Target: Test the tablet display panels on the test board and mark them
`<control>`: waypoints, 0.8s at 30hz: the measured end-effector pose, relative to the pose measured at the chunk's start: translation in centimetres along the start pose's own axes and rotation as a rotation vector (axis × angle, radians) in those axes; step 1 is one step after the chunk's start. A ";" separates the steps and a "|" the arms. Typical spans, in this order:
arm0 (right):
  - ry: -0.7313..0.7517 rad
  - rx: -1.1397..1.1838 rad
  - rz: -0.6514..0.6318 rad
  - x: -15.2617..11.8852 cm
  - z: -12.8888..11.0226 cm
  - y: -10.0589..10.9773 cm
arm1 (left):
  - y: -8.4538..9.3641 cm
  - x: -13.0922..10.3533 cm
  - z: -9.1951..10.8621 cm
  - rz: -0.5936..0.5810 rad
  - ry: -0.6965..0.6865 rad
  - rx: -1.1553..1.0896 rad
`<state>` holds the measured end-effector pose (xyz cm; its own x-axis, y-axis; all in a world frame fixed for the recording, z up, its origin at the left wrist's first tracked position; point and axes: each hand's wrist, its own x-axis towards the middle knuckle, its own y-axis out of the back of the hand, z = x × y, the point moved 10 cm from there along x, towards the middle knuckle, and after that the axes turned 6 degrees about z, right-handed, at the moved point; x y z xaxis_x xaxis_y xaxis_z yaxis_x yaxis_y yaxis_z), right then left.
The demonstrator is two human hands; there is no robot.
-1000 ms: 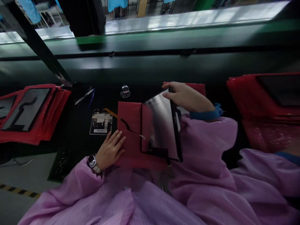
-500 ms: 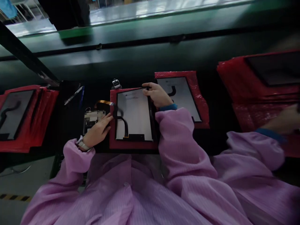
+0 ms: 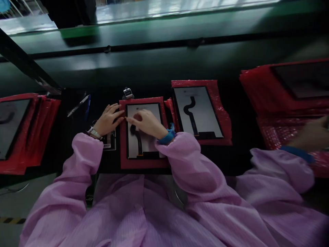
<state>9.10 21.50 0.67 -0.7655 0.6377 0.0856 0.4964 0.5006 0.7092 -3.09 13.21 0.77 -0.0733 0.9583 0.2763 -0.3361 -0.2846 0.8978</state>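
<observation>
An LCD panel (image 3: 151,137) with a pale back lies on a red bubble-wrap sheet (image 3: 144,164). Its black flex cable (image 3: 139,140) curves up from the lower edge. My right hand (image 3: 149,123) reaches over the panel, thumb and finger pinched at the orange end of a flex cable by the panel's left edge. Opposite it, my left hand (image 3: 108,119) rests at the sheet's left edge, fingers stretched and apart, thumb close to that cable end. Beneath my left wrist a circuit board (image 3: 110,141) is mostly hidden.
A second LCD panel (image 3: 200,113) lies on red wrap to the right. Stacks of wrapped panels stand at far left (image 3: 38,137) and far right (image 3: 257,89). Pens (image 3: 79,104) and a small metal device (image 3: 128,92) lie behind. A co-worker's hand (image 3: 308,133) is at right.
My right hand has left the panel's upper right edge and moved left to the cable end. The panel now lies flatter. My left hand has moved up, away from the circuit board's side.
</observation>
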 end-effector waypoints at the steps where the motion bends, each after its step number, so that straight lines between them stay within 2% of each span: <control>1: 0.004 0.057 -0.064 -0.2 -0.5 -1.0 | -0.2 -0.1 0.0 -0.006 0.003 -0.002; 3: -0.001 0.166 -0.089 -0.5 -1.0 -1.8 | 0.3 -0.3 0.3 0.013 0.003 -0.019; 6: 0.032 0.252 -0.045 -1.0 -1.9 -1.6 | 1.8 -0.6 1.2 0.058 -0.037 -0.048; 8: 0.087 0.172 0.003 -1.4 -2.6 -1.2 | 3.2 -0.9 2.0 0.117 -0.097 -0.051; 11: 0.177 -0.067 0.065 -2.3 -4.0 -0.7 | 5.1 -1.5 2.6 0.251 -0.143 -0.008; 13: 0.252 -0.197 0.104 -2.9 -5.0 -0.6 | 5.8 -1.9 2.7 0.300 -0.143 0.029; 15: 0.316 -0.229 0.143 -3.2 -5.8 -0.5 | 5.8 -2.1 3.1 0.309 -0.171 0.052; 17: 0.317 -0.118 0.122 -3.1 -5.7 -0.8 | 5.5 -2.3 3.7 0.287 -0.221 0.062; 21: 0.188 0.350 -0.107 -2.2 -4.2 -2.8 | 4.5 -2.3 4.4 0.184 -0.247 0.047; 24: 0.140 0.495 -0.158 -1.8 -3.6 -3.3 | 3.8 -2.3 5.0 0.099 -0.241 0.001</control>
<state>7.37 16.59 0.73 -0.8770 0.4650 0.1207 0.4784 0.8221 0.3087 0.52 9.79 5.24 0.1201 0.8914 0.4369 -0.3374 -0.3773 0.8624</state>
